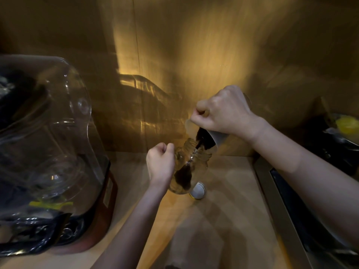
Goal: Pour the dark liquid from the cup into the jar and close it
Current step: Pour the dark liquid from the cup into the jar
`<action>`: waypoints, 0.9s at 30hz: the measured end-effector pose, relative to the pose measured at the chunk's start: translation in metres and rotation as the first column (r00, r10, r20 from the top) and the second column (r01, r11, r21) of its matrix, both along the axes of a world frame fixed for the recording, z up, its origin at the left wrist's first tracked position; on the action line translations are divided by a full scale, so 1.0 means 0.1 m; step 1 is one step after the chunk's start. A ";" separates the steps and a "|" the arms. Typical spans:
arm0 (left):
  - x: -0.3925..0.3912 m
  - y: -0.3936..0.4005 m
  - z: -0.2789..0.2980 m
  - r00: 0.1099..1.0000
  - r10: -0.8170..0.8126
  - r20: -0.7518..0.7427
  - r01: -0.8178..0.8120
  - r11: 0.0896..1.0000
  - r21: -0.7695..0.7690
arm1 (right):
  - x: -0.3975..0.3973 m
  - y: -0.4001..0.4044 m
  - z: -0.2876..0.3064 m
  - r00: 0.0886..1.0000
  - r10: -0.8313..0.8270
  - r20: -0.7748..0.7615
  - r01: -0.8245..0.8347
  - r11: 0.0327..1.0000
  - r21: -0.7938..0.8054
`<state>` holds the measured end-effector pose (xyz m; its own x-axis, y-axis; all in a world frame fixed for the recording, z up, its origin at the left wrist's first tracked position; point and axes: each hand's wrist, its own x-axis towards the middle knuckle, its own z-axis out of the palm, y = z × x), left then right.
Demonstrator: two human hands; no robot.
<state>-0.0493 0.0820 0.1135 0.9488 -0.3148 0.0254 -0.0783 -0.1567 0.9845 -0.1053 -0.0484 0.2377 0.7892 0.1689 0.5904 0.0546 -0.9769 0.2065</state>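
A clear glass jar (196,160) stands tilted on the wooden counter at the middle. My left hand (160,164) grips its left side. My right hand (223,111) holds a pale cup (217,139) tipped over the jar's mouth. A thin stream of dark liquid (198,145) runs from the cup's rim into the jar, and a dark pool (182,176) has gathered at the jar's bottom. The jar's metal lid (197,191) lies on the counter just right of the jar's base.
A large clear plastic dome (48,133) over dark appliance parts fills the left side. A dark metal frame (287,202) runs along the right edge, with a yellow object (346,125) beyond it. A wooden wall (174,55) rises close behind the jar.
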 end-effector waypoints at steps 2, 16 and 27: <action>0.00 -0.02 0.00 1.000 0.002 -0.010 -0.002 1.000 -0.004 | 0.00 -0.01 0.02 1.000 -0.001 -0.011 0.001 1.000 -0.006; 0.05 -0.08 -0.04 0.995 0.008 -0.099 -0.014 0.998 -0.060 | 0.03 -0.04 0.04 0.998 0.019 -0.055 -0.021 0.999 -0.032; 0.04 -0.11 0.00 0.984 -0.027 -0.177 0.008 0.994 -0.105 | 0.07 -0.02 0.13 0.997 0.066 -0.029 -0.068 0.995 -0.066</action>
<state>-0.0452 0.0713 0.1138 0.9354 -0.3360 -0.1100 0.0978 -0.0532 0.9938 -0.0988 -0.0506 0.2504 0.7901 0.2607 0.5548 0.1262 -0.9549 0.2689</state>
